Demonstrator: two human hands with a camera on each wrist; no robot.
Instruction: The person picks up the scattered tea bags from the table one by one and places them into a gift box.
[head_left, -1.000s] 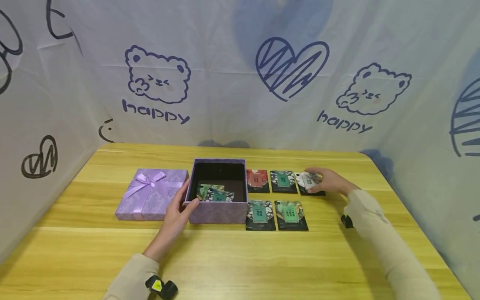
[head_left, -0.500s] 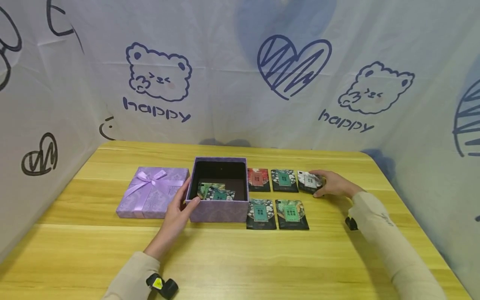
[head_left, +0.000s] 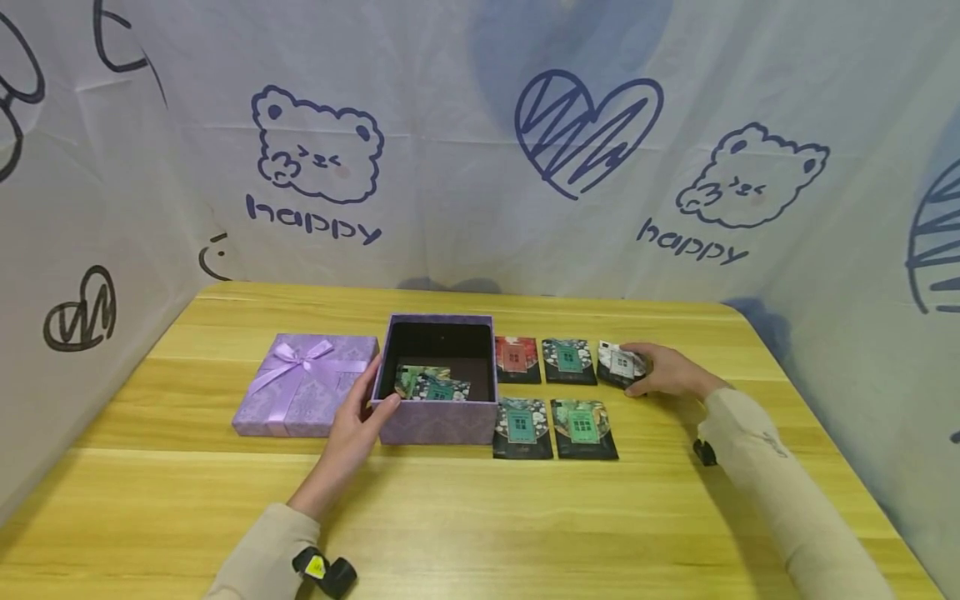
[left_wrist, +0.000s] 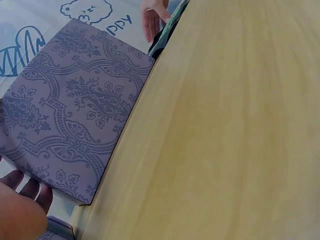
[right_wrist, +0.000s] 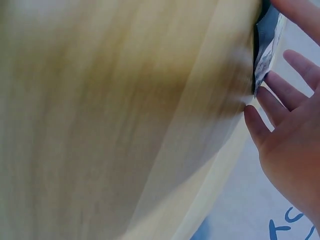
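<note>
White sachet (head_left: pixel 619 362): right of the purple box (head_left: pixel 438 423), past the red sachet (head_left: pixel 517 360) and back teal sachet (head_left: pixel 569 362); looks light, thin and pliable, perhaps slick, best taken by opposite edges.
Right hand (head_left: pixel 671 369): thumb and fingers, narrowly spaced, pinch the white sachet by the side away from the purple box.
Left hand (head_left: pixel 354 423): grips the purple box's near left corner, thumb at the rim.
Purple box: seemingly stiff, light card, best held by its walls.

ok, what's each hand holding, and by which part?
The right hand pinches the white packet by its right side; the left hand holds the purple box at its front-left corner.
</note>
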